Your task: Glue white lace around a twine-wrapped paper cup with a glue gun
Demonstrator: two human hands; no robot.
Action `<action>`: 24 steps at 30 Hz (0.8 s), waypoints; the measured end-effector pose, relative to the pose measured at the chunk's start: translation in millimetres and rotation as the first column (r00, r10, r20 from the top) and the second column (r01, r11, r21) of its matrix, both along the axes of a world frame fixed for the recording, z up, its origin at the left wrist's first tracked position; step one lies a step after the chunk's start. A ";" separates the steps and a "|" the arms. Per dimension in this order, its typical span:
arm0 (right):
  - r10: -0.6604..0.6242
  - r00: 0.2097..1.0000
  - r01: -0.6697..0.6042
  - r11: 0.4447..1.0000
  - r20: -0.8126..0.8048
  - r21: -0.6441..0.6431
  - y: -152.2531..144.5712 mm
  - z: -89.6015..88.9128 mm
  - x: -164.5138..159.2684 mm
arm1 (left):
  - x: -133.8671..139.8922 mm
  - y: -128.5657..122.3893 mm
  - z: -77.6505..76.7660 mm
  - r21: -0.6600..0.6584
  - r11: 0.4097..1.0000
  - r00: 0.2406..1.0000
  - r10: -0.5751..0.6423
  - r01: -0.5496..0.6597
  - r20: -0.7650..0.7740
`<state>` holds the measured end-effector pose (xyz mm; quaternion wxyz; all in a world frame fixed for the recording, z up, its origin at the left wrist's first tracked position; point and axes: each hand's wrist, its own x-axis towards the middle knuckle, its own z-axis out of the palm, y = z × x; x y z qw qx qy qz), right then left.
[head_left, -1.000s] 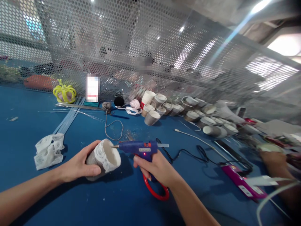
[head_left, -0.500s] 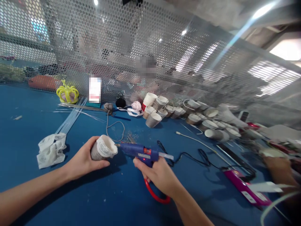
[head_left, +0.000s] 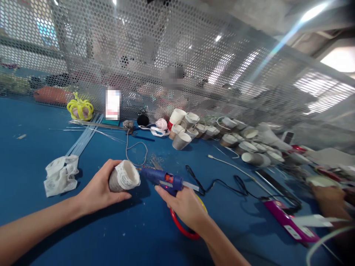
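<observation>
My left hand [head_left: 104, 188] is wrapped round a small grey cup [head_left: 118, 181] with white lace about its rim, its mouth tilted to the right. In my right hand [head_left: 183, 207] is a blue hot glue gun [head_left: 162, 179], a clear glue stick poking from its back and a small red light lit. The nozzle points left and is close to the cup's rim; whether it touches I cannot tell. Under my right hand lie red and yellow rings [head_left: 180, 227], partly hidden. A crumpled strip of white lace [head_left: 61, 175] lies left of my left hand.
Several similar cups [head_left: 181, 141] stand along the mesh panel [head_left: 138, 55]. Behind the cup lie grey yarn [head_left: 128, 125] and clear glue sticks [head_left: 85, 135]. A yellow crown-shaped piece [head_left: 80, 108] sits back left. A purple power strip [head_left: 291, 221] and cables lie right, near another person's hand [head_left: 327, 199].
The cup has turned slightly in my left hand, showing more lace. My right hand and the glue gun have shifted a little to the left, uncovering the yellow ring.
</observation>
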<state>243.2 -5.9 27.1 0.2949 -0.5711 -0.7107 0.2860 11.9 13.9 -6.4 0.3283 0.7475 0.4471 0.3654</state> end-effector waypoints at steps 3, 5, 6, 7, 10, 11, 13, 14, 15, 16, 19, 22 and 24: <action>0.007 1.000 -0.007 1.000 0.010 0.002 2.1 -0.4 0.4 | -0.6 -0.4 0.0 0.011 1.000 1.000 -0.002 0.002 -0.010; 0.000 1.000 0.000 1.000 0.025 -0.003 3.1 -0.6 0.4 | -0.9 -0.7 0.5 0.016 1.000 1.000 -0.003 0.004 -0.017; -0.005 1.000 0.005 1.000 0.027 -0.005 3.4 -0.6 0.3 | -1.0 -0.8 0.9 0.019 1.000 1.000 -0.003 0.003 -0.019; -0.008 1.000 0.008 1.000 0.026 -0.005 3.6 -0.6 0.2 | -1.0 -0.8 1.3 0.021 1.000 1.000 0.000 0.000 -0.020; -0.009 0.999 0.009 1.000 0.036 -0.010 2.9 0.5 -0.5 | -0.8 -0.3 2.7 0.019 1.000 1.000 0.014 -0.014 -0.026; -0.012 0.999 0.013 1.000 0.045 -0.011 2.4 1.2 -0.8 | -0.7 0.0 3.1 0.018 1.000 0.999 0.020 -0.020 -0.029; -0.023 0.998 0.024 1.000 0.050 -0.006 1.5 2.8 -1.3 | -0.6 0.6 3.4 0.019 0.999 0.999 0.034 -0.034 -0.035; -0.021 0.999 0.021 1.000 0.047 -0.002 1.1 3.5 -1.5 | -0.7 0.9 3.4 0.022 0.999 0.999 0.041 -0.041 -0.034; -0.017 0.999 0.016 1.000 0.041 0.004 0.9 4.1 -1.6 | -0.9 1.3 3.4 0.026 0.999 0.998 0.049 -0.048 -0.033; -0.011 0.999 0.011 1.000 0.037 0.009 0.8 4.5 -1.7 | -1.1 1.6 3.3 0.031 0.998 0.998 0.055 -0.054 -0.032; -0.010 0.998 0.009 1.000 0.054 0.021 0.7 5.2 -1.8 | -1.9 2.4 2.8 0.044 0.997 0.997 0.065 -0.063 -0.031; -0.012 0.996 0.009 0.999 0.085 0.032 0.3 5.4 -2.3 | -2.5 3.1 2.4 0.052 0.996 0.997 0.070 -0.068 -0.040; -0.004 0.995 0.000 0.999 0.098 0.040 0.1 5.5 -2.7 | -2.6 3.5 2.2 0.059 0.996 0.996 0.076 -0.073 -0.050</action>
